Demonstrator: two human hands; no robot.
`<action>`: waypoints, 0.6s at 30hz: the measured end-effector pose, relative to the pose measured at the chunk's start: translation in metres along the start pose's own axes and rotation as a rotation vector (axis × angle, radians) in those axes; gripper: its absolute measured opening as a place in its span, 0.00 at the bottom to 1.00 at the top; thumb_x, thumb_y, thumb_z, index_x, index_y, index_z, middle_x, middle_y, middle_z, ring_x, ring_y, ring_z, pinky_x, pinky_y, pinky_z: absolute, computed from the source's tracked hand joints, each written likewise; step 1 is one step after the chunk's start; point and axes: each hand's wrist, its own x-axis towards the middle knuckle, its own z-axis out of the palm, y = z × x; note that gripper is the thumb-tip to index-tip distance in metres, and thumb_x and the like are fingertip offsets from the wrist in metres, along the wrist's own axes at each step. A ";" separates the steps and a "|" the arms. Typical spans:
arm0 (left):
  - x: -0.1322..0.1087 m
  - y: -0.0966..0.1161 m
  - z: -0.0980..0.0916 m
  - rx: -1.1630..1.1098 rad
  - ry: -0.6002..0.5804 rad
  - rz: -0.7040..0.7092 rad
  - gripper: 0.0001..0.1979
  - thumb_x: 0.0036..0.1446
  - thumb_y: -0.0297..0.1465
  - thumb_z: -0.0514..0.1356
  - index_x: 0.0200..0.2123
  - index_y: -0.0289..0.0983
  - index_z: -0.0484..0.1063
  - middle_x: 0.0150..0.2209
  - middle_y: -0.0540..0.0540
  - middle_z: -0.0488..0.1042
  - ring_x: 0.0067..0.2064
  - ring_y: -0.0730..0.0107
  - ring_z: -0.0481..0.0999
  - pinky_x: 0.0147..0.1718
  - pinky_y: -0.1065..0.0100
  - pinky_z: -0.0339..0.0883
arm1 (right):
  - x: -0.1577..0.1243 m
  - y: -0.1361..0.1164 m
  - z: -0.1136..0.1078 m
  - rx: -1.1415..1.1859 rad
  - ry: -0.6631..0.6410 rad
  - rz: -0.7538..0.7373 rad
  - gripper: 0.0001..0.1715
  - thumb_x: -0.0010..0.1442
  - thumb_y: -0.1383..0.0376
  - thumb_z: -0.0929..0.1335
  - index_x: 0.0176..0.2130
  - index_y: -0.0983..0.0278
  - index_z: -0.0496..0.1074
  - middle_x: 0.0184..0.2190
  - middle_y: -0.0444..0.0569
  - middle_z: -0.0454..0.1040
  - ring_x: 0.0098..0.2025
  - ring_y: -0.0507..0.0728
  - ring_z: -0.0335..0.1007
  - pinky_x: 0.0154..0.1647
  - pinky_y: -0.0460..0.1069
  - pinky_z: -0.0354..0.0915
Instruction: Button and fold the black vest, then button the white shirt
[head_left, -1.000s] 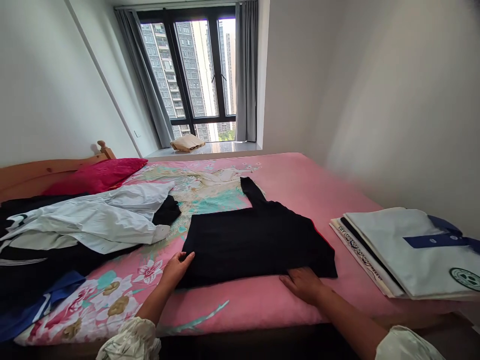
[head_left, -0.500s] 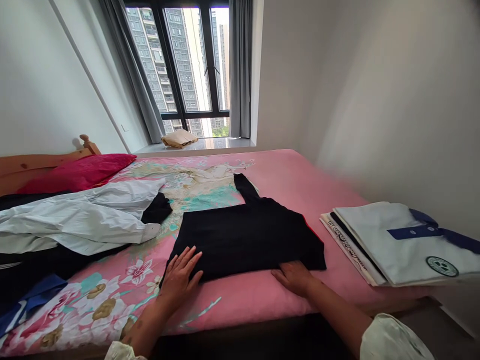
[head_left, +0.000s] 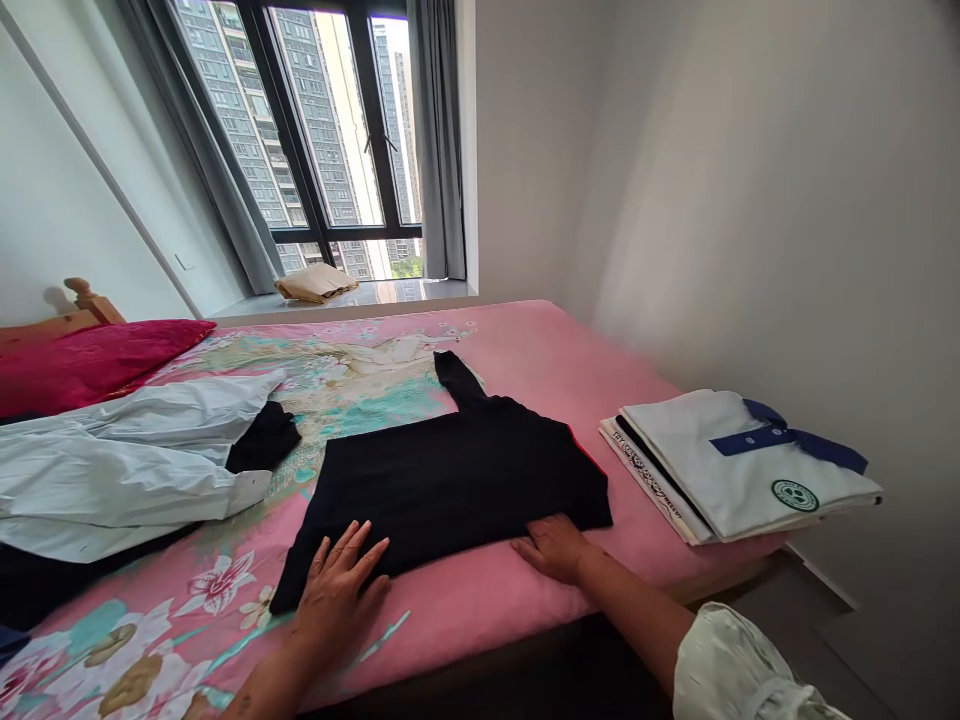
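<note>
A black garment [head_left: 457, 475] lies partly folded on the pink flowered bed sheet [head_left: 540, 360], one sleeve stretched toward the window. My left hand [head_left: 337, 590] rests flat with fingers spread on the garment's near left corner. My right hand [head_left: 551, 548] lies on the near right corner, fingers pressed down along the hem; a thin red edge shows at the garment's right side.
A stack of folded shirts [head_left: 739, 465], the top one white with a blue placket, sits at the bed's right edge. Loose white and black clothes [head_left: 127, 465] lie at the left beside a red pillow [head_left: 82, 360]. A tan bundle [head_left: 315, 283] rests on the window ledge.
My left hand slid from the garment's left edge down onto its near left corner and flattened out. The view has turned to the right; my right hand has stayed on the near hem.
</note>
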 end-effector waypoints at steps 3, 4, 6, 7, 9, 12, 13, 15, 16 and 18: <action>0.002 0.018 0.003 0.035 0.011 0.135 0.24 0.58 0.39 0.53 0.58 0.50 0.59 0.63 0.45 0.56 0.63 0.56 0.55 0.61 0.46 0.42 | 0.001 0.001 0.001 -0.006 0.007 -0.013 0.34 0.61 0.47 0.54 0.49 0.67 0.70 0.48 0.60 0.71 0.49 0.66 0.67 0.50 0.58 0.58; 0.004 0.024 0.005 0.039 0.008 0.177 0.25 0.58 0.39 0.52 0.60 0.50 0.57 0.64 0.45 0.54 0.63 0.57 0.55 0.61 0.47 0.39 | 0.001 0.001 0.000 -0.010 0.016 -0.015 0.33 0.61 0.47 0.54 0.48 0.67 0.70 0.48 0.60 0.71 0.49 0.66 0.67 0.50 0.58 0.58; 0.006 0.036 0.009 0.040 -0.013 0.234 0.27 0.59 0.38 0.51 0.62 0.49 0.52 0.64 0.45 0.53 0.64 0.58 0.53 0.62 0.47 0.35 | 0.001 0.000 0.000 -0.020 0.013 -0.005 0.32 0.62 0.48 0.54 0.46 0.67 0.71 0.46 0.59 0.72 0.48 0.66 0.67 0.49 0.57 0.58; 0.007 0.041 0.011 0.036 -0.027 0.241 0.28 0.59 0.37 0.51 0.62 0.49 0.50 0.64 0.45 0.52 0.64 0.59 0.53 0.62 0.47 0.35 | 0.001 0.000 -0.001 -0.022 0.006 0.000 0.32 0.62 0.48 0.54 0.45 0.67 0.72 0.45 0.59 0.73 0.47 0.66 0.68 0.49 0.57 0.58; 0.010 0.050 0.015 0.022 -0.061 0.229 0.28 0.59 0.38 0.50 0.63 0.50 0.48 0.64 0.45 0.53 0.64 0.59 0.53 0.61 0.46 0.38 | 0.000 0.000 -0.001 -0.015 0.004 -0.005 0.31 0.62 0.49 0.54 0.45 0.66 0.72 0.45 0.58 0.73 0.47 0.65 0.68 0.48 0.57 0.59; 0.014 0.057 0.016 -0.006 -0.099 0.181 0.27 0.58 0.40 0.51 0.61 0.52 0.51 0.63 0.45 0.55 0.63 0.57 0.56 0.60 0.45 0.44 | 0.000 0.000 -0.001 0.003 0.021 -0.022 0.29 0.62 0.50 0.55 0.48 0.63 0.70 0.47 0.56 0.72 0.47 0.64 0.68 0.48 0.56 0.59; 0.015 0.057 0.015 -0.010 -0.106 0.165 0.27 0.58 0.40 0.52 0.61 0.53 0.53 0.63 0.46 0.55 0.63 0.56 0.56 0.59 0.45 0.46 | 0.000 0.000 -0.001 0.004 0.021 -0.020 0.28 0.62 0.50 0.55 0.49 0.63 0.70 0.46 0.55 0.72 0.47 0.64 0.68 0.48 0.56 0.59; 0.019 0.057 0.012 -0.012 -0.107 0.137 0.26 0.57 0.40 0.52 0.60 0.53 0.55 0.63 0.46 0.55 0.63 0.55 0.56 0.58 0.44 0.49 | 0.000 0.001 0.000 0.002 0.011 -0.011 0.28 0.62 0.50 0.55 0.48 0.63 0.70 0.46 0.56 0.73 0.47 0.64 0.68 0.48 0.57 0.58; 0.020 0.055 0.011 -0.010 -0.104 0.122 0.25 0.57 0.40 0.52 0.59 0.52 0.56 0.63 0.46 0.56 0.63 0.55 0.56 0.58 0.44 0.49 | 0.000 0.001 0.001 0.002 0.007 -0.006 0.28 0.62 0.50 0.55 0.48 0.63 0.70 0.45 0.56 0.73 0.47 0.64 0.68 0.48 0.57 0.58; 0.021 0.049 0.007 -0.006 -0.088 0.084 0.24 0.58 0.38 0.52 0.58 0.50 0.59 0.62 0.44 0.58 0.62 0.56 0.58 0.58 0.44 0.49 | 0.000 0.002 0.002 0.006 0.002 0.000 0.29 0.62 0.49 0.55 0.48 0.64 0.70 0.45 0.57 0.73 0.47 0.65 0.68 0.48 0.56 0.58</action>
